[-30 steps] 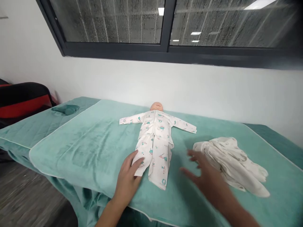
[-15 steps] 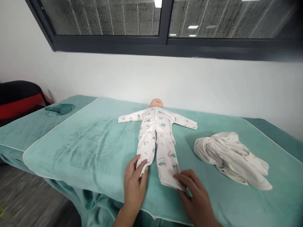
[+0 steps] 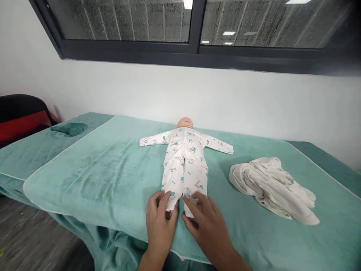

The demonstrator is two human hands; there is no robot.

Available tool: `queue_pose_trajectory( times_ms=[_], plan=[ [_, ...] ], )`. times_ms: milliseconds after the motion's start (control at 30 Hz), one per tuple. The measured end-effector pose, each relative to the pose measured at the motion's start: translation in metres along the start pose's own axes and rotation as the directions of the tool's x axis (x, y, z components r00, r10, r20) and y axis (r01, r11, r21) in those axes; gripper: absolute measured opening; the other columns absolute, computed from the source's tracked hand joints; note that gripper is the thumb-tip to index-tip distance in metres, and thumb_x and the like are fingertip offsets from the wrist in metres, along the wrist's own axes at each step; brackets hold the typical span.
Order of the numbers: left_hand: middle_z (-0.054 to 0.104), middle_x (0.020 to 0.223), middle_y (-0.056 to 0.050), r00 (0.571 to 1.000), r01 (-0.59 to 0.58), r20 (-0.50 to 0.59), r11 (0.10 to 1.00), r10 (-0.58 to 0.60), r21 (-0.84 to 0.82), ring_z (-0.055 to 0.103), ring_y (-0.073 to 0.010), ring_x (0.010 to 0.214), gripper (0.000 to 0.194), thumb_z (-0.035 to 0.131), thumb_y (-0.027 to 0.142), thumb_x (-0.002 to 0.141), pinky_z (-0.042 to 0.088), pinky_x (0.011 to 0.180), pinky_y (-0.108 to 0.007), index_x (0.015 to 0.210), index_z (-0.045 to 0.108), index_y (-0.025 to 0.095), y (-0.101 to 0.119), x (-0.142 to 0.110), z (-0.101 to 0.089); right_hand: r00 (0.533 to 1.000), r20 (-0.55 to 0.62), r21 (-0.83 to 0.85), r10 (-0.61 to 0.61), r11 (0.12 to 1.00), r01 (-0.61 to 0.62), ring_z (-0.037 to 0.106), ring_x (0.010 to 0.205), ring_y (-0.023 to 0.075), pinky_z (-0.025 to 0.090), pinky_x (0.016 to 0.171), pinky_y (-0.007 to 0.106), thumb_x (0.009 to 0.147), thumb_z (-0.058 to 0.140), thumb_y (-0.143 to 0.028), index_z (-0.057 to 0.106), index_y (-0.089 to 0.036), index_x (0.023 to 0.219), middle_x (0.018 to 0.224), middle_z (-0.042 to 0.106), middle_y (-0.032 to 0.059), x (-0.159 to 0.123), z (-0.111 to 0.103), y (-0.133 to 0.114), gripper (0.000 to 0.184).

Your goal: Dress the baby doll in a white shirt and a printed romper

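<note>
A baby doll [image 3: 185, 122] lies on its back with its head toward the wall and its arms stretched out sideways. It wears a white printed top [image 3: 180, 145] and matching baby pants [image 3: 172, 177]. At the lower end of the left-hand pant leg, my left hand [image 3: 161, 222] has its fingers closed around the cloth. My right hand [image 3: 207, 222] curls over the bottom of the other leg, thumb and fingers about the cuff. The doll's feet are mostly hidden by the cloth and my fingers.
A crumpled white garment with snaps [image 3: 273, 188] lies to the right on the green cover [image 3: 93, 169]. The bed's face hole [image 3: 69, 129] is at the far left, near a black and red chair [image 3: 22, 120]. Behind are a white wall and a dark-framed window [image 3: 126, 51].
My right hand has moved left and inward, bringing its pant leg closer to the other, so the legs now lie nearly together. My left hand stays at its cuff.
</note>
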State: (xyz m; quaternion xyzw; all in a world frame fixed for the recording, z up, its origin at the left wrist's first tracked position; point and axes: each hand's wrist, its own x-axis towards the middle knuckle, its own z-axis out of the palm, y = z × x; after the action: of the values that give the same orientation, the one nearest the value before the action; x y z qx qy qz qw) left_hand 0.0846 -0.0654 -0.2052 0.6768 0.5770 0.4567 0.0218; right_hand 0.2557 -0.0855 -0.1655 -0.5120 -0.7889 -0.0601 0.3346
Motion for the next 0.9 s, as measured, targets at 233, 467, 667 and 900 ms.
queue_pose_trajectory(
  times_ms=[233,467,667,900],
  plan=[
    [0.056,0.140,-0.011,0.982,-0.184,0.073,0.974,0.176,0.134,0.055,-0.0256,0.125,0.041,0.056,0.018,0.091,0.047,0.090,-0.038,0.132,0.055,0.024,-0.001,-0.005,-0.006,0.981,0.009,0.128,0.191,0.973,-0.191,0.059,0.088,0.0194,0.052,0.066,0.029,0.088,0.051,-0.012,0.060,-0.022,0.103,0.105,0.051,0.0089,-0.005,0.024,-0.001,0.020],
    [0.053,0.145,-0.011,0.972,-0.225,0.107,0.959,0.209,0.172,0.054,-0.0243,0.129,0.044,0.053,0.013,0.091,0.041,0.090,-0.036,0.133,0.054,0.022,0.001,-0.006,-0.005,0.977,-0.026,0.131,0.210,0.970,-0.205,0.057,0.087,0.0182,0.053,0.068,0.029,0.087,0.051,-0.012,0.060,-0.024,0.107,0.105,0.049,0.0080,-0.012,0.027,-0.003,0.026],
    [0.052,0.146,-0.014,0.964,-0.265,0.083,0.948,0.254,0.176,0.056,-0.0248,0.127,0.041,0.051,0.011,0.091,0.039,0.088,-0.036,0.131,0.057,0.021,0.001,-0.005,-0.005,0.985,-0.019,0.072,0.174,0.982,-0.172,0.058,0.081,0.0168,0.054,0.065,0.029,0.088,0.050,-0.014,0.061,-0.024,0.111,0.105,0.052,0.0088,-0.016,0.028,0.000,0.027],
    [0.051,0.147,-0.014,0.965,-0.256,0.102,0.950,0.241,0.182,0.056,-0.0260,0.127,0.042,0.051,0.013,0.090,0.040,0.088,-0.037,0.130,0.056,0.022,0.002,-0.006,-0.006,0.985,-0.051,0.023,0.166,0.986,-0.165,0.058,0.079,0.0176,0.055,0.065,0.031,0.089,0.049,-0.015,0.062,-0.023,0.115,0.108,0.054,0.0107,-0.019,0.030,-0.001,0.030]
  ],
)
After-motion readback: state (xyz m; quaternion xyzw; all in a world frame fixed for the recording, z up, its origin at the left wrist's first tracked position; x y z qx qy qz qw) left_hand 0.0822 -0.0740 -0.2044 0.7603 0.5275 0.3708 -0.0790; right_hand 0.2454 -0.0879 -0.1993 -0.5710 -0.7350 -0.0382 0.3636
